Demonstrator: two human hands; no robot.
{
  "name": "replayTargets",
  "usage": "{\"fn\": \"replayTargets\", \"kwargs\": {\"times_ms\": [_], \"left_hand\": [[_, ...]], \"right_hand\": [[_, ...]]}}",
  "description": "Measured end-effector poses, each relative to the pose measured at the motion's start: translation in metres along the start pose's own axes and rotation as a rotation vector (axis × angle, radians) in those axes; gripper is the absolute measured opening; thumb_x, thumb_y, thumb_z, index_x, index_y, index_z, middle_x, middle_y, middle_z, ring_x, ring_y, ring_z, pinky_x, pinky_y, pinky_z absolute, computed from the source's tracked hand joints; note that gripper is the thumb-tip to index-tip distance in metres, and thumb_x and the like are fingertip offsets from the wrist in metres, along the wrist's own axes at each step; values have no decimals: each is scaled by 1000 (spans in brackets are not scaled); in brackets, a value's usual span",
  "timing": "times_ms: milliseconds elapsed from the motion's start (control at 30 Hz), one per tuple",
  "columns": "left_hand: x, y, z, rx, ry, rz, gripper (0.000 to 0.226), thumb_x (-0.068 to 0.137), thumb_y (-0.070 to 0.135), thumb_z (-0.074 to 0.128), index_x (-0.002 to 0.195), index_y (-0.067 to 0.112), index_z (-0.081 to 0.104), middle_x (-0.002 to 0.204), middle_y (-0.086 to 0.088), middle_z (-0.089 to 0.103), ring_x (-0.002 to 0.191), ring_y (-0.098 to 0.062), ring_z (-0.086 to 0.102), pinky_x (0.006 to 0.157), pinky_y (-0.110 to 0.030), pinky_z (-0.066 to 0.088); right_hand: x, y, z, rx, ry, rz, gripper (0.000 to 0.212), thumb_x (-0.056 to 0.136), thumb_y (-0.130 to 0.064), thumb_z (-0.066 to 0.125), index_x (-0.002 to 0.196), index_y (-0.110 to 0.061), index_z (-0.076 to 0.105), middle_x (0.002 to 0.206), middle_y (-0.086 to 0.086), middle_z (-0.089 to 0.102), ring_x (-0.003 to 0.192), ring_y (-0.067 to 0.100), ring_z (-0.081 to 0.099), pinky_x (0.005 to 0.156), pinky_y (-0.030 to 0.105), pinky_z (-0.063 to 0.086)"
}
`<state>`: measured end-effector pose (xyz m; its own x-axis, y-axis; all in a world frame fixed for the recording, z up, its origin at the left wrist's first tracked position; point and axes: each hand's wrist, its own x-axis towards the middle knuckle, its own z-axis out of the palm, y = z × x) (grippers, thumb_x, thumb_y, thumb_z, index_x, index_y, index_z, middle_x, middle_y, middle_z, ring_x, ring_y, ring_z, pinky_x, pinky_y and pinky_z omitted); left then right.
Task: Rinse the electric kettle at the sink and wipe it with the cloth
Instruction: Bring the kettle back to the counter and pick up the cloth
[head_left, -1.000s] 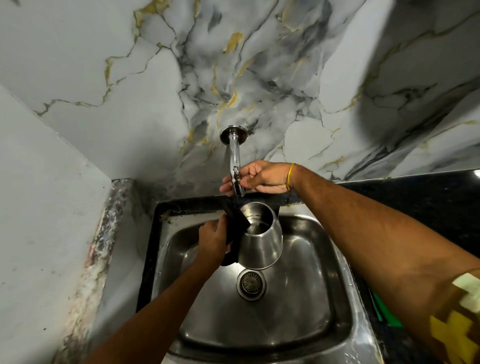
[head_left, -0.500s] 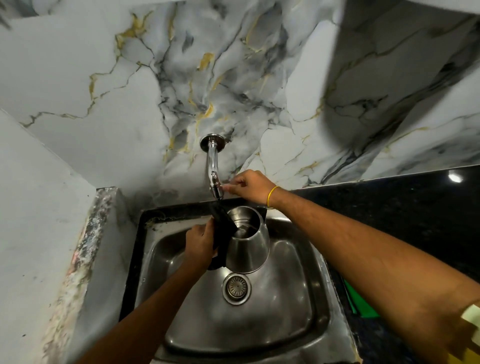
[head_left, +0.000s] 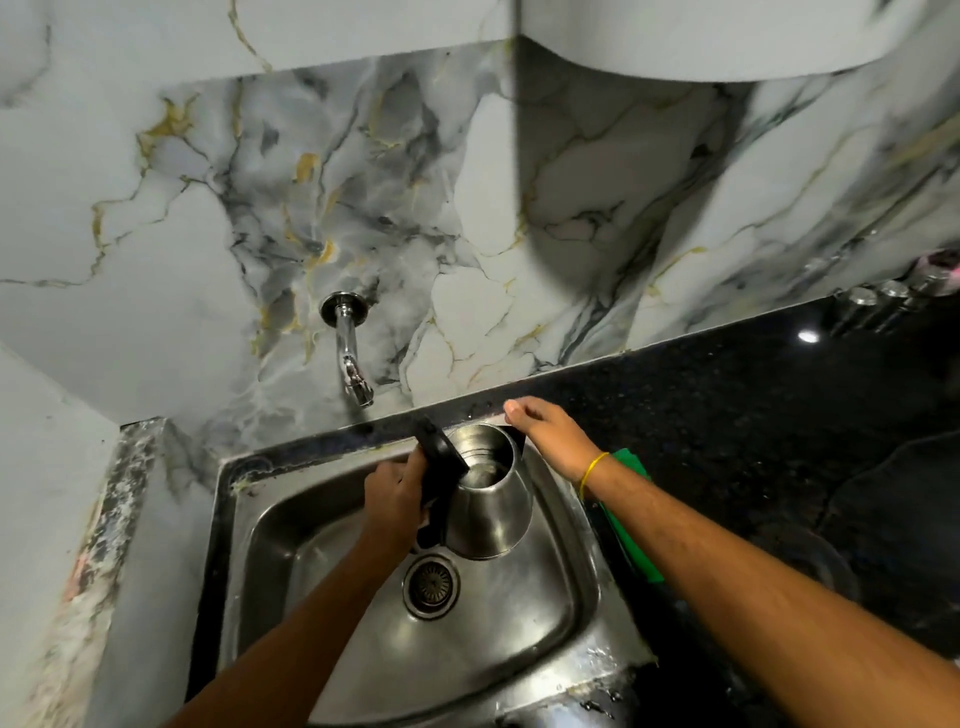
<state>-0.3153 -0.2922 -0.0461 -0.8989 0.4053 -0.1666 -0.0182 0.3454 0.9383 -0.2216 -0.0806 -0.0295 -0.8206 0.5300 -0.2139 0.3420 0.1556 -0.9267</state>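
The steel electric kettle (head_left: 491, 512) hangs over the sink (head_left: 561, 618), its black lid flipped up and a little water inside. My left hand (head_left: 395, 499) grips its black handle. My right hand (head_left: 550, 434) hovers beside the kettle's rim at the sink's back right corner, fingers loosely spread, holding nothing. A green cloth (head_left: 631, 512) lies on the black counter just right of the sink, partly under my right forearm. The chrome tap (head_left: 349, 353) sticks out of the marble wall, up and to the left of the kettle; no water stream is visible.
The sink drain (head_left: 431, 584) lies below the kettle. A black granite counter (head_left: 779, 415) stretches right, with shiny jars (head_left: 893, 296) at its far back edge. A marble wall rises behind, a white side wall stands at left.
My right hand has left the tap and dropped to the kettle's right side. The kettle has shifted right, out from under the spout. The view tilted up, showing more wall.
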Motion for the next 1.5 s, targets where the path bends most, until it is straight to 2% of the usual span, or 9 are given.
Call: {"fn": "replayTargets", "kwargs": {"times_ms": [167, 300, 467, 567, 700, 833, 967, 1167, 1500], "left_hand": [[-28, 15, 29, 44, -57, 19, 67, 73, 71, 46, 56, 6, 53, 51, -21, 48, 49, -26, 49, 55, -46, 46], [-46, 20, 50, 89, -71, 101, 95, 73, 78, 47, 52, -15, 47, 42, -21, 44, 43, -24, 44, 54, -53, 45], [-65, 27, 82, 121, -86, 140, 90, 72, 83, 50, 43, -2, 41, 39, -7, 40, 41, -18, 39, 48, -32, 34], [-77, 34, 102, 186, -113, 207, 79, 78, 73, 56, 43, 4, 42, 35, -2, 41, 37, -16, 41, 46, -28, 37], [-88, 35, 132, 221, -118, 222, 80, 83, 67, 59, 46, -3, 46, 48, -28, 48, 45, -39, 45, 52, -49, 43], [-98, 41, 170, 275, -85, 218, 83, 78, 71, 58, 47, -4, 41, 47, -27, 43, 43, -24, 37, 50, -50, 41], [-110, 45, 206, 239, -66, 148, 80, 74, 70, 63, 45, 1, 35, 45, -24, 39, 44, -23, 36, 48, -48, 38], [-140, 38, 252, 207, -60, 80, 74, 68, 75, 61, 38, 11, 41, 34, -1, 38, 35, -12, 36, 41, -28, 28], [-169, 1, 277, 207, -111, 10, 80, 69, 74, 63, 39, 3, 42, 36, -5, 37, 35, -17, 33, 44, -28, 27]], "right_hand": [[-38, 19, 0, 248, 29, -21, 9, 96, -31, 61, 95, -27, 68, 107, -1, 65, 111, 15, 55, 118, 48, 38], [-64, 22, -15, 368, 82, 55, 35, 87, -57, 52, 94, -29, 72, 117, 11, 68, 121, 28, 61, 117, 56, 37], [-85, 27, -45, 475, 127, 138, 59, 106, -50, 42, 112, 1, 72, 123, 30, 69, 119, 35, 67, 108, 48, 51], [-94, 38, -69, 443, 118, 145, 60, 106, -50, 39, 116, -1, 73, 118, 28, 72, 111, 28, 72, 90, 29, 60], [-98, 51, -99, 292, 33, 137, 63, 102, -56, 37, 135, -8, 62, 143, 21, 55, 137, 35, 51, 120, 51, 36], [-103, 68, -136, 244, 37, 86, 21, 103, -18, 55, 120, -19, 67, 133, 21, 49, 124, 29, 55, 116, 46, 42], [-106, 84, -172, 203, -26, 90, 36, 91, -2, 68, 124, -18, 65, 133, 20, 45, 122, 28, 56, 115, 41, 43], [-128, 105, -213, -12, -52, 59, 42, 90, -1, 70, 131, -8, 62, 134, 18, 52, 123, 21, 53, 114, 32, 41], [-160, 152, -208, -34, -8, 166, 35, 95, -9, 65, 129, -18, 61, 131, 11, 46, 122, 20, 53, 102, 16, 43]]}}
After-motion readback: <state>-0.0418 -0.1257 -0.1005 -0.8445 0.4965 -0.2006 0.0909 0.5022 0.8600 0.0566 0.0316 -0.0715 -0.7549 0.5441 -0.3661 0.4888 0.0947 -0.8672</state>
